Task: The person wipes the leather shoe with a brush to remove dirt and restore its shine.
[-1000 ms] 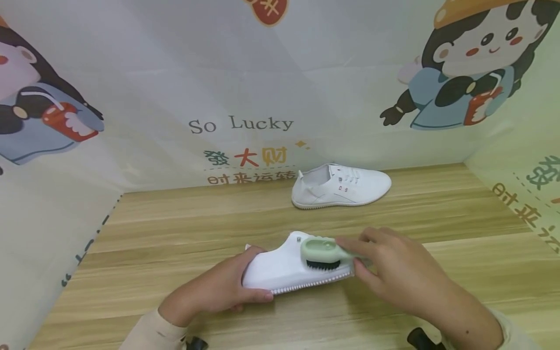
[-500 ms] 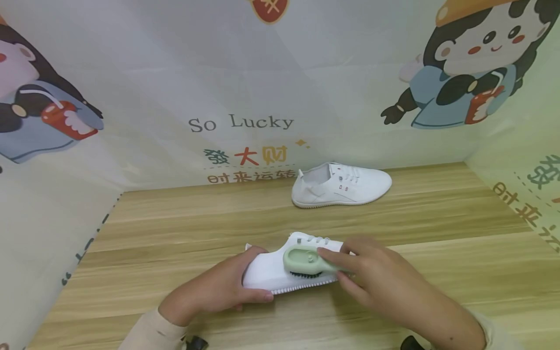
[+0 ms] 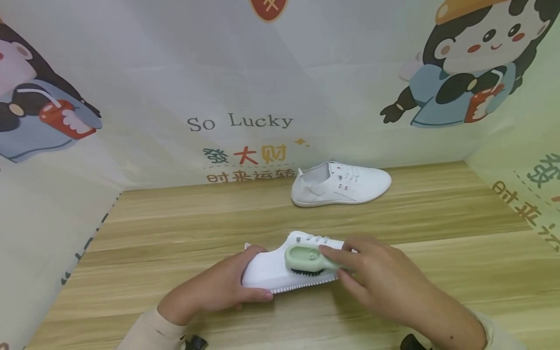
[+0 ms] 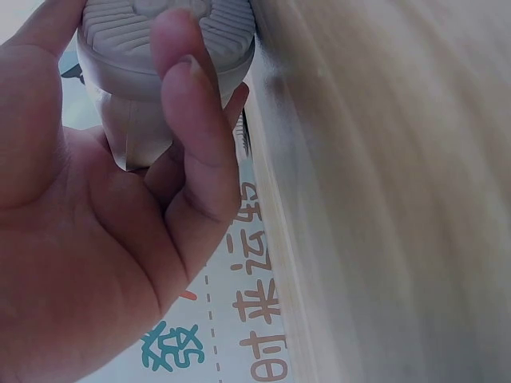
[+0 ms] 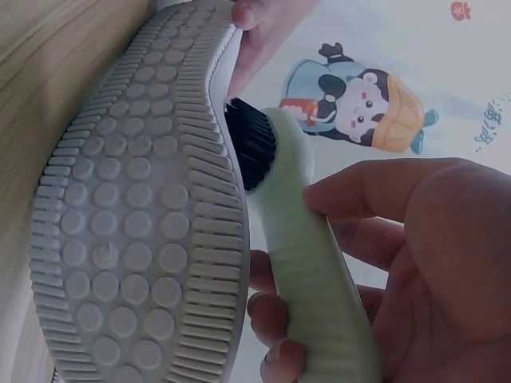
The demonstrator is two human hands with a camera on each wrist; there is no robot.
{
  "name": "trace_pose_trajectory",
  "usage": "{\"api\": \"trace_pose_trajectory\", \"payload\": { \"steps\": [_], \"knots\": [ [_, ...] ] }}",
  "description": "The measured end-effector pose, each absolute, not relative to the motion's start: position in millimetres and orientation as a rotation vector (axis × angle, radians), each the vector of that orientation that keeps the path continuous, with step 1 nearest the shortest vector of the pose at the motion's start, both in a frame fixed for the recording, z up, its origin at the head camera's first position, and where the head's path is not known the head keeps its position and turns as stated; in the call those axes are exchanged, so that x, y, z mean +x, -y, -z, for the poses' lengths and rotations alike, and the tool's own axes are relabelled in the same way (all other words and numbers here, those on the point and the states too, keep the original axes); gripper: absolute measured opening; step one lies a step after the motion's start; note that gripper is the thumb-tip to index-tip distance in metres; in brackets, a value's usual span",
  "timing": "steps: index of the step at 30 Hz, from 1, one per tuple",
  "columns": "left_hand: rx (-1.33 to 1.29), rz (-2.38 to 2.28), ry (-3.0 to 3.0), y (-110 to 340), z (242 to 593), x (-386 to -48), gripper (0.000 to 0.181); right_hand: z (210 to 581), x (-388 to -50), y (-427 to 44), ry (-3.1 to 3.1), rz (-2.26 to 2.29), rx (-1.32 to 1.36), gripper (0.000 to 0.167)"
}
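A white lace-up shoe (image 3: 267,272) is held by its heel in my left hand (image 3: 223,282), tilted so its studded sole (image 5: 132,207) faces the right wrist view. In the left wrist view, fingers curl round the heel and the ridged sole (image 4: 120,36). My right hand (image 3: 376,272) grips the handle of a pale green brush (image 3: 303,257). The brush's black bristles (image 5: 251,144) touch the side of the shoe's upper. Part of the toe is hidden behind the right hand in the head view.
The matching white shoe (image 3: 363,187) lies on the wood-grain table (image 3: 175,218) by the back wall, toe to the right. Printed cloth walls (image 3: 153,97) enclose the back and both sides.
The brush and right hand have moved left along the shoe's side, from near the toe towards the middle, then barely shifted. The left hand and both shoes have stayed put.
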State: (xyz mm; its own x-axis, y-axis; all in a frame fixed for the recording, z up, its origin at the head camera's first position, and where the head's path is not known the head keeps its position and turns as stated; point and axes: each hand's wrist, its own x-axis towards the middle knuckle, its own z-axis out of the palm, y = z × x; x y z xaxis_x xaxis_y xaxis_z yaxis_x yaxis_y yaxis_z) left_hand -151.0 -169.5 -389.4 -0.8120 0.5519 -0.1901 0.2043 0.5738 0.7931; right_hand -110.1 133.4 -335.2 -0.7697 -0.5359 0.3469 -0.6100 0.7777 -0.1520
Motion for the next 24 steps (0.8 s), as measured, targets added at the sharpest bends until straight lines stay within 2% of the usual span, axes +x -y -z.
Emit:
{"api": "trace_pose_trajectory", "payload": {
  "steps": [24],
  "knots": [
    [0.601,-1.119,-2.395,170.7,391.1,-150.6,0.069,331.5,-112.6,-139.5,2.704,-0.377,0.799,0.038]
  ]
}}
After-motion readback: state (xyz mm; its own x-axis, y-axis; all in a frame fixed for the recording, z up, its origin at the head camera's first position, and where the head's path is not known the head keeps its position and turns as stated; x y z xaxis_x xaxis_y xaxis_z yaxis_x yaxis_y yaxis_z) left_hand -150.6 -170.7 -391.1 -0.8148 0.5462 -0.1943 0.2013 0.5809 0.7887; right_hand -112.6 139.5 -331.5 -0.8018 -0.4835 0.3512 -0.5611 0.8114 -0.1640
